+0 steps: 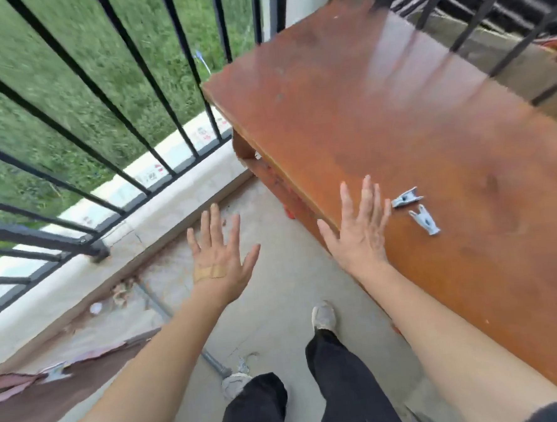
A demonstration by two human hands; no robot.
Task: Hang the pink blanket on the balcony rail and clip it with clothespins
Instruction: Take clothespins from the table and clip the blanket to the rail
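Black balcony rail (34,234) along left, brown table (395,122) at right. Over floor (269,293), left hand (219,250) splayed, empty; right hand (358,228) splayed at table edge, empty. Just beside it, on table: upper clothespin (406,197) lying left-right, fork rightward; lower clothespin (425,220) diagonal, fork up-left.

No legible text anywhere; only blurred red and dark marks (203,134) on the white ledge (129,189) beyond the railing (44,237), unreadable.

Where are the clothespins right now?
In the head view, the two grey clothespins lie on the brown table, right of centre, just beside the right hand.
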